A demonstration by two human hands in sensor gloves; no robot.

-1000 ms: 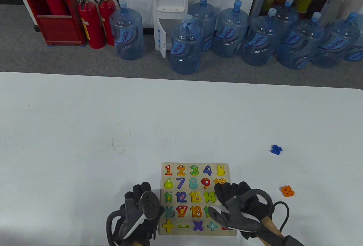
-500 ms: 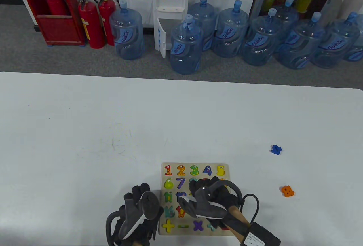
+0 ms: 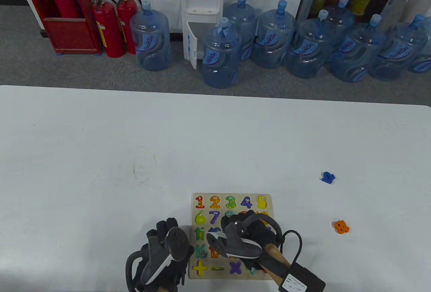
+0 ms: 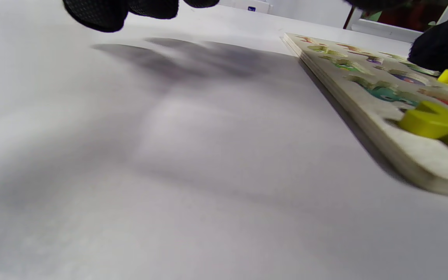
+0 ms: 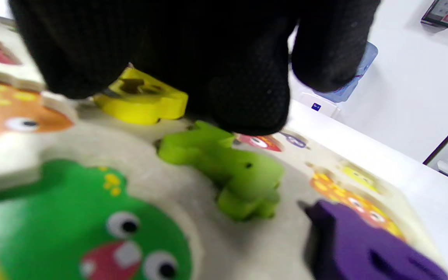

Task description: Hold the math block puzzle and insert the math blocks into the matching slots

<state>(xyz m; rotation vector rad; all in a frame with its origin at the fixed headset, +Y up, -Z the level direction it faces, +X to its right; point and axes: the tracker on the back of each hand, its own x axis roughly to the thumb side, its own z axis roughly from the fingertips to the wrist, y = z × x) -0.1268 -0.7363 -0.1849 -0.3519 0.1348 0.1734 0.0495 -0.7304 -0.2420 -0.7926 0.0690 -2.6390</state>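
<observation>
- Puzzle board (image 3: 232,197) at 6 o'clock on table (image 3: 101,154); most slots look filled.
- Blue block (image 3: 327,177) and orange block (image 3: 341,227) loose, 3–4 o'clock of board; likely left to insert.
- Left hand (image 3: 165,248) rests at board's left edge, grip unclear.
- Right hand (image 3: 247,238) over board's middle, fingers on pieces; whether it grips one I cannot tell. It has moved in from the right edge during the last second.

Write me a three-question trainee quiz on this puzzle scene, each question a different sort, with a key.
1. True or false: the right hand is over the puzzle board.
2. Which colours are the two loose blocks on the table to the right of the board? A) blue and orange B) red and green C) yellow and purple
3. Fill in: the left hand is beside the board's ____ edge.

Key: 1 true; 2 A, blue block, orange block; 3 left.
</observation>
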